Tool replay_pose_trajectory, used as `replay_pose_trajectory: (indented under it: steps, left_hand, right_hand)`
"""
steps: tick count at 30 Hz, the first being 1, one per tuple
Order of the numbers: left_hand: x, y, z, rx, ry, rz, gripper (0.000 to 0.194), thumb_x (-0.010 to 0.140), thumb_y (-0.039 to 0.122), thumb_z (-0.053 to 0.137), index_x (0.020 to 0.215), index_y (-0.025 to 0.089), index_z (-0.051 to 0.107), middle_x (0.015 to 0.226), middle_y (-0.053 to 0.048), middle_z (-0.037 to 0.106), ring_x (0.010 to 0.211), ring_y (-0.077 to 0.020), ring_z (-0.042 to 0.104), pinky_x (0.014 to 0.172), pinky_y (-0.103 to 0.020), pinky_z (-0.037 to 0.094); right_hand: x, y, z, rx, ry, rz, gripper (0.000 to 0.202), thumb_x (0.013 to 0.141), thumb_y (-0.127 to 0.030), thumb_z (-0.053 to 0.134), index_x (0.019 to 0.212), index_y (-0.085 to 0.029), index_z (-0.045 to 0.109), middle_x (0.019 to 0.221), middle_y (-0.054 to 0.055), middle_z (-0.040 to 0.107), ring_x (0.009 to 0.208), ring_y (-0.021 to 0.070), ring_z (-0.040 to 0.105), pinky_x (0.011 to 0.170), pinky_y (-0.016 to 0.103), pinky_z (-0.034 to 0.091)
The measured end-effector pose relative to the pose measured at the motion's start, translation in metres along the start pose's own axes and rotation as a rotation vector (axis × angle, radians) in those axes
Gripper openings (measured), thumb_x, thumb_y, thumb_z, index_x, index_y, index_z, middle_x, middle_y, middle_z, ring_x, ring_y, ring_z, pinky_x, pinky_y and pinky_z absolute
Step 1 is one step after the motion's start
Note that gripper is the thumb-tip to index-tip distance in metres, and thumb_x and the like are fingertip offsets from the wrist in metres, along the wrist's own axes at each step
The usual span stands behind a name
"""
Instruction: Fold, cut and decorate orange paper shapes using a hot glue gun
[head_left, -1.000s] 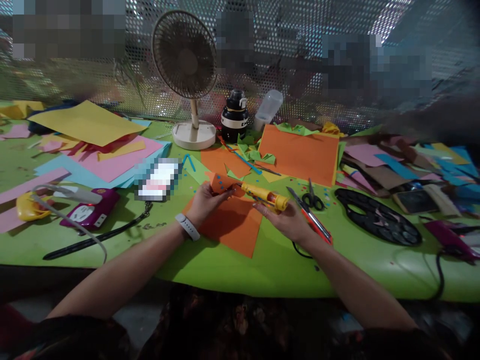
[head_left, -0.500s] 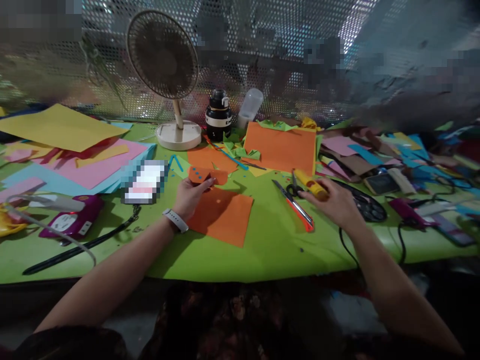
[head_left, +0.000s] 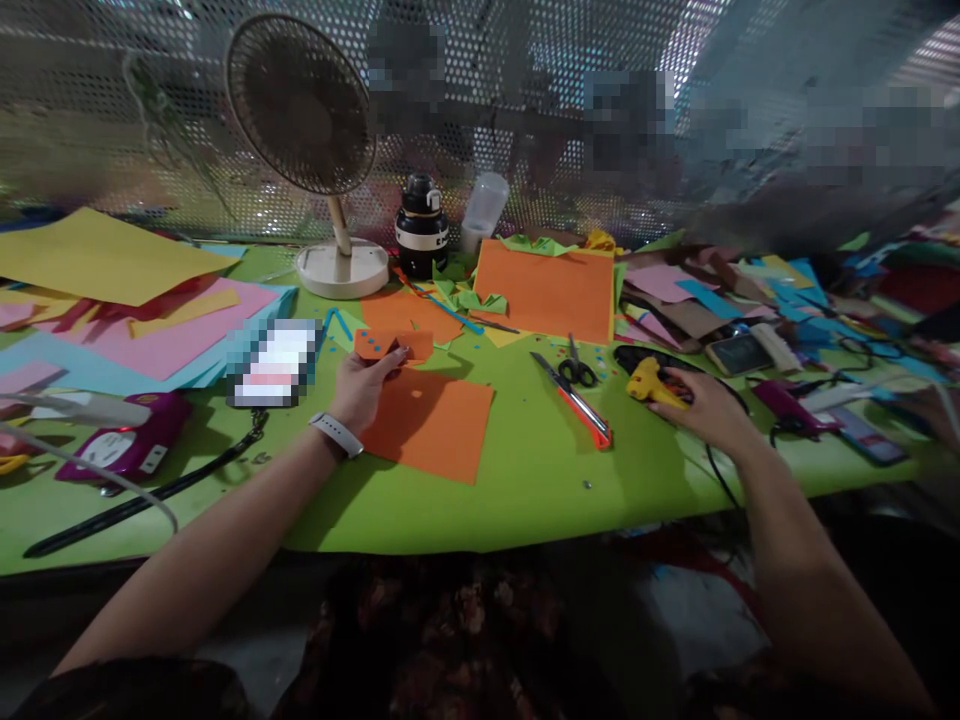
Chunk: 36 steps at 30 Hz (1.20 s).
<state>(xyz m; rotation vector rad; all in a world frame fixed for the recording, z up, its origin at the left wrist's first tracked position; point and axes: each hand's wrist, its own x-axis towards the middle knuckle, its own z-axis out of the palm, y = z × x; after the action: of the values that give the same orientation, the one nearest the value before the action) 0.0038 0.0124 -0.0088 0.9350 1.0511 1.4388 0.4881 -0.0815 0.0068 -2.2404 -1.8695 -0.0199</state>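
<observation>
Left fingers (head_left: 393,357) pinch dotted orange paper (head_left: 369,343) while right fingers (head_left: 694,390) curl around yellow glue gun (head_left: 651,384)

From where I stand, the left hand (head_left: 358,390) has its thumb pressed against the fingers, nipping the small orange piece with its blue dots just above the table (head_left: 525,515). A white band (head_left: 337,435) circles that wrist. Close by, a larger orange sheet (head_left: 435,430) lies flat, between the hand and the table's near edge.

Over to the right, the right hand (head_left: 712,412) is bent round the glue gun, with little gap in the grip. The tool sits beside the left end of a black oval palette (head_left: 628,355), toward the table's right side; I can't tell whether the two touch.

Between the hands lie black-handled scissors (head_left: 577,373) and, just beside them, a red-handled cutter (head_left: 581,408) slanting toward the near edge. Along the far edge stand a white fan (head_left: 341,270), a black bottle (head_left: 421,235) and a tilted clear container (head_left: 487,203). Coloured sheets crowd the far left corner, a yellow one (head_left: 109,255) on top. A purple power strip (head_left: 154,432) lies nearer the left edge.
</observation>
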Motion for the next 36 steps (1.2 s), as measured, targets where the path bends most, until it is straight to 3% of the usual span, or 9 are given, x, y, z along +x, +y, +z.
replay_pose_trajectory:
  steps: [3,7,10,14,20,26,31,36]
  left_hand:
    - [0.001,0.000,0.000,-0.009,-0.004,-0.010,0.033,0.058,0.031,0.088,0.083,0.015,0.073,0.083,-0.006,0.074,0.072,-0.0124,0.065,0.065,-0.023,0.048]
    - [-0.001,0.000,0.000,0.005,-0.010,-0.022,0.036,0.056,0.032,0.089,0.084,0.015,0.074,0.084,-0.006,0.074,0.071,-0.0117,0.064,0.063,-0.022,0.047]
    - [-0.002,0.000,0.000,0.009,-0.020,-0.018,0.034,0.058,0.033,0.089,0.083,0.016,0.075,0.085,-0.006,0.074,0.072,-0.0115,0.064,0.063,-0.021,0.046]
    - [-0.002,0.000,0.001,0.002,-0.021,-0.019,0.032,0.058,0.032,0.089,0.081,0.015,0.075,0.081,-0.005,0.074,0.070,-0.0112,0.064,0.062,-0.021,0.046]
    - [-0.003,0.002,0.004,-0.003,-0.008,-0.034,0.032,0.056,0.030,0.089,0.081,0.015,0.075,0.079,-0.005,0.073,0.068,-0.0104,0.063,0.060,-0.020,0.045]
    - [-0.004,0.003,0.004,0.014,0.000,-0.038,0.030,0.057,0.028,0.088,0.080,0.014,0.074,0.080,-0.005,0.073,0.069,-0.0118,0.063,0.060,-0.022,0.046]
    - [-0.003,0.001,0.001,0.009,-0.017,-0.031,0.030,0.058,0.029,0.087,0.082,0.015,0.075,0.080,-0.005,0.073,0.069,-0.0118,0.064,0.061,-0.022,0.046]
    - [-0.002,-0.001,0.000,0.012,-0.026,-0.017,0.030,0.060,0.030,0.087,0.082,0.015,0.075,0.082,-0.005,0.073,0.069,-0.0116,0.063,0.062,-0.022,0.046]
  right_hand:
    - [0.000,-0.006,-0.008,-0.132,0.031,-0.037,0.056,0.079,-0.030,0.070,0.130,-0.010,0.059,0.129,0.023,0.062,0.116,0.0332,0.058,0.097,0.040,0.041]
    - [-0.001,-0.035,-0.012,-0.201,0.100,-0.139,0.054,0.095,-0.044,0.050,0.138,-0.011,0.054,0.141,0.021,0.054,0.129,0.0312,0.048,0.104,0.040,0.034]
    - [0.001,-0.051,-0.004,-0.343,0.093,0.012,0.068,0.096,-0.060,0.034,0.142,-0.013,0.051,0.151,0.022,0.041,0.137,0.0378,0.036,0.106,0.049,0.031]
    - [0.005,-0.052,0.008,-0.478,0.035,0.144,0.074,0.095,-0.066,0.024,0.139,-0.013,0.053,0.153,0.021,0.037,0.141,0.0400,0.030,0.111,0.054,0.025]
    - [0.009,-0.047,0.012,-0.516,-0.035,0.092,0.067,0.095,-0.064,0.027,0.123,-0.015,0.064,0.145,0.019,0.049,0.138,0.0377,0.035,0.111,0.053,0.024]
    - [0.009,-0.048,0.016,-0.427,0.085,0.125,0.078,0.091,-0.069,0.032,0.136,-0.008,0.051,0.141,0.024,0.051,0.137,0.0389,0.034,0.111,0.053,0.020]
    - [0.013,-0.045,0.016,-0.399,0.026,0.094,0.071,0.089,-0.071,0.036,0.117,-0.013,0.067,0.139,0.023,0.054,0.136,0.0411,0.034,0.110,0.055,0.020]
    - [0.015,-0.046,0.016,-0.326,0.197,0.082,0.075,0.080,-0.074,0.048,0.118,-0.012,0.064,0.130,0.026,0.060,0.130,0.0404,0.042,0.112,0.057,0.017]
